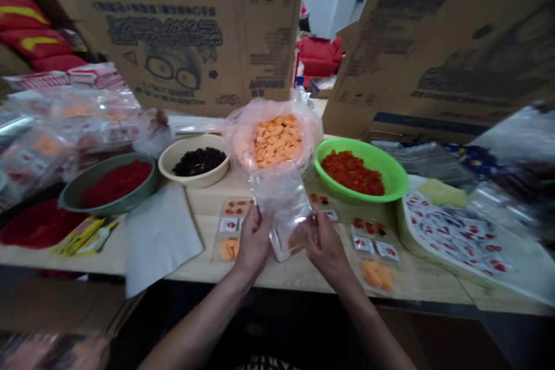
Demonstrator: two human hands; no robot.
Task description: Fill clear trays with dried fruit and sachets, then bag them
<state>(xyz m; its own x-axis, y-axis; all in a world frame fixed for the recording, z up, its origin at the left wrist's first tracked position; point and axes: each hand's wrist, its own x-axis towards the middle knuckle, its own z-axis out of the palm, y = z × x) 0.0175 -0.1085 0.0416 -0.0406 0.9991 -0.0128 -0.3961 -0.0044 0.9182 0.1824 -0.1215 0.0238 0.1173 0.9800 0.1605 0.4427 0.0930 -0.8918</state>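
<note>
My left hand (254,237) and my right hand (324,243) grip opposite sides of a clear plastic package (280,193). Whether it is a bag or a lidded tray is hard to tell; its lower part lies between my hands, just above the table. Beside my left hand is a clear compartment tray (229,225) with orange pieces, a white packet and small red bits. To the right of my right hand lies a similar tray (376,254) with two white packets. Another tray (323,202) is partly hidden behind my right hand.
Behind stand a bag of orange pieces (277,141), a cream bowl of dark fruit (163,165), a lime-green bowl (401,185) and a grey-green bowl (65,199). A packet-filled tray (410,231) is right, white paper (160,237) left. Cardboard boxes (269,29) stand at the back.
</note>
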